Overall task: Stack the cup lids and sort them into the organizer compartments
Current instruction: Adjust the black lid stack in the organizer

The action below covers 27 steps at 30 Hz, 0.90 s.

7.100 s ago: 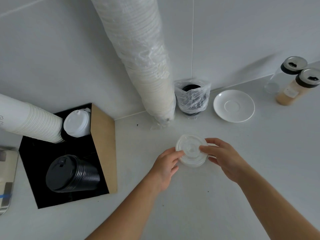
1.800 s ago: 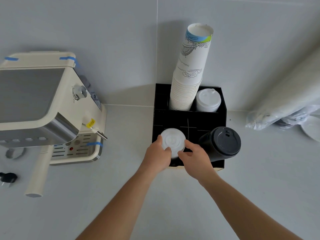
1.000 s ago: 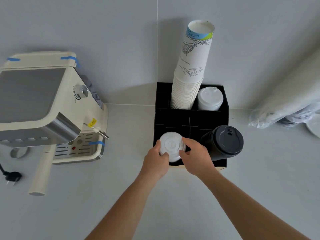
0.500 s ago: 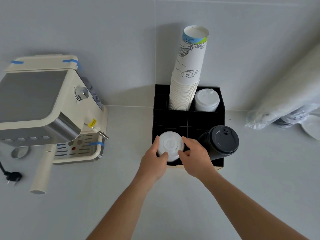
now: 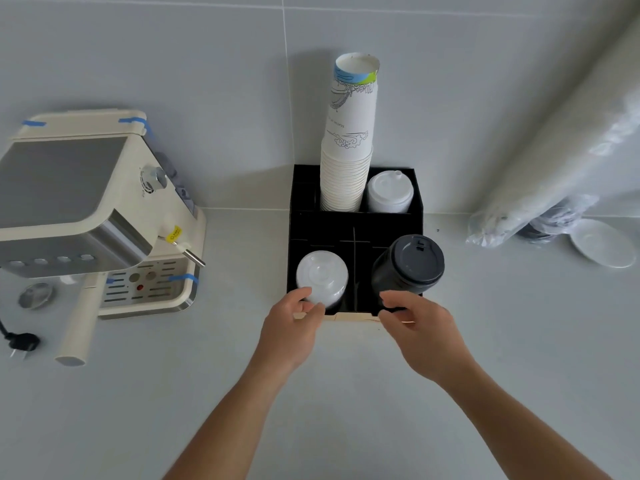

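A stack of clear cup lids [image 5: 322, 277] sits in the front-left compartment of the black organizer [image 5: 356, 221]. My left hand [image 5: 292, 322] is at the organizer's front edge, its thumb and fingertips loosely curled against the stack's near rim. My right hand [image 5: 415, 323] hovers at the front-right corner with fingers apart, holding nothing, just below the stack of black lids [image 5: 410, 265] in the front-right compartment. A stack of white lids [image 5: 389, 192] and a tall stack of paper cups [image 5: 349, 147] fill the back compartments.
A cream espresso machine [image 5: 86, 209] stands on the left with its portafilter handle [image 5: 78, 327] and a plug [image 5: 20, 342] on the counter. A long plastic-wrapped sleeve of cups [image 5: 561, 150] leans at the right beside a white saucer [image 5: 602, 247].
The clear lid stack now rests in the front-left compartment. My right hand has left it and moved right toward the black lids; my left hand has drawn back to the stack's near edge.
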Each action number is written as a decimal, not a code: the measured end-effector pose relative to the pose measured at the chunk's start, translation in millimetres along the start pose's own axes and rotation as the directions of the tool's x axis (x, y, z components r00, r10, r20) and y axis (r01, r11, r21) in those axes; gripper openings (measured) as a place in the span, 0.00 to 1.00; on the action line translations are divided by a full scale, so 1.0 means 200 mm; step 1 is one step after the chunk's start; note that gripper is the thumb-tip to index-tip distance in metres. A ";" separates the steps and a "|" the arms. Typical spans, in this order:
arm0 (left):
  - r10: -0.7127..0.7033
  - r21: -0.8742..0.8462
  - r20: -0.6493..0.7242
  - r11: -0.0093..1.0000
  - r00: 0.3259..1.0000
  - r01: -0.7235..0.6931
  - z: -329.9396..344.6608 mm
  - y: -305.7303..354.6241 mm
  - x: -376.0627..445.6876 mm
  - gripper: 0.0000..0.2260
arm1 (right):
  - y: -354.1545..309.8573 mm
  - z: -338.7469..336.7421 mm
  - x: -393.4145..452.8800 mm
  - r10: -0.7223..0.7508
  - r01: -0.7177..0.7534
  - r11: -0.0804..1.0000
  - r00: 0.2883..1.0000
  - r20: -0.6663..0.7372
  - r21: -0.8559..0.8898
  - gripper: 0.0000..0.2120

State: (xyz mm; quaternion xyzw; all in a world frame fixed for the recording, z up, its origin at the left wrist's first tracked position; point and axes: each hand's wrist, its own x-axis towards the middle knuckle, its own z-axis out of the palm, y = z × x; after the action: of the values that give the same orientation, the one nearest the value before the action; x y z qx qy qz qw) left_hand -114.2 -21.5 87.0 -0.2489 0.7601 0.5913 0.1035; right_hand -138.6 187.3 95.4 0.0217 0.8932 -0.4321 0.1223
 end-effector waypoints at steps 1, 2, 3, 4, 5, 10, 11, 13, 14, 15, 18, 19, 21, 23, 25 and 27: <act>-0.001 -0.003 0.002 1.000 1.000 0.001 0.02 0.00 -0.01 0.25 | 0.03 -0.04 -0.02 0.020 -0.020 1.000 1.000 -0.018 0.022 0.11; -0.003 -0.007 0.004 1.000 1.000 0.003 0.04 0.00 -0.02 0.24 | 0.06 -0.09 -0.03 0.045 -0.043 0.998 0.998 -0.036 0.036 0.09; -0.004 -0.014 0.004 1.000 1.000 0.004 0.07 0.00 -0.02 0.22 | 0.09 -0.14 -0.03 0.066 -0.064 0.997 0.997 -0.051 0.041 0.08; -0.003 -0.023 0.005 1.000 1.000 0.003 0.09 0.00 -0.03 0.20 | 0.11 -0.18 -0.03 0.083 -0.080 0.996 0.994 -0.065 0.044 0.07; 0.000 -0.033 0.007 0.999 1.000 0.000 0.11 0.01 -0.03 0.18 | 0.14 -0.22 -0.03 0.094 -0.090 0.995 0.992 -0.081 0.046 0.07; 0.048 -0.017 0.032 0.999 0.998 -0.048 0.22 0.09 -0.03 0.16 | 0.20 -0.37 0.05 0.138 -0.121 0.986 0.980 -0.145 0.118 0.05; 0.059 -0.002 0.032 0.998 0.998 -0.059 0.25 0.12 -0.03 0.16 | 0.20 -0.39 0.08 0.141 -0.121 0.984 0.979 -0.149 0.133 0.05; 0.075 0.005 0.038 0.997 0.996 -0.075 0.29 0.18 -0.01 0.17 | 0.20 -0.41 0.13 0.126 -0.104 0.983 0.981 -0.145 0.148 0.05; 0.087 -0.007 0.049 0.996 0.995 -0.087 0.31 0.21 0.00 0.19 | 0.20 -0.42 0.16 0.111 -0.089 0.984 0.984 -0.137 0.157 0.07; 0.101 -0.026 0.063 0.995 0.993 -0.100 0.33 0.24 0.02 0.21 | 0.19 -0.42 0.19 0.098 -0.076 0.983 0.987 -0.127 0.168 0.08; 0.131 -0.040 0.086 0.991 0.988 -0.128 0.40 0.32 0.06 0.26 | 0.17 -0.42 0.28 0.087 -0.070 0.975 0.994 -0.070 0.212 0.19; 0.135 -0.032 0.093 0.991 0.987 -0.132 0.42 0.34 0.07 0.28 | 0.16 -0.41 0.31 0.089 -0.078 0.972 0.995 -0.045 0.220 0.22; 0.131 -0.004 0.107 0.991 0.986 -0.132 0.46 0.36 0.10 0.30 | 0.15 -0.41 0.34 0.091 -0.088 0.969 0.996 -0.006 0.232 0.24; 0.131 0.017 0.101 0.991 0.986 -0.133 0.49 0.36 0.13 0.29 | 0.14 -0.40 0.36 0.081 -0.082 0.969 0.997 0.012 0.235 0.16; 0.149 0.034 0.085 0.988 0.985 -0.152 0.51 0.36 0.15 0.24 | 0.12 -0.38 0.38 0.049 -0.053 0.970 0.999 0.023 0.237 0.12; 0.154 0.050 0.075 0.986 0.985 -0.158 0.51 0.35 0.17 0.22 | 0.12 -0.36 0.41 0.027 -0.033 0.969 0.999 0.026 0.243 0.13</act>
State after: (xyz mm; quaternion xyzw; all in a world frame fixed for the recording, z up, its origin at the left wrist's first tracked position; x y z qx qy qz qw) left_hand -192.6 79.0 103.0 -0.1643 0.7894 0.5844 0.0906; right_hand -228.7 252.5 101.5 0.0452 0.8315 -0.5369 0.1354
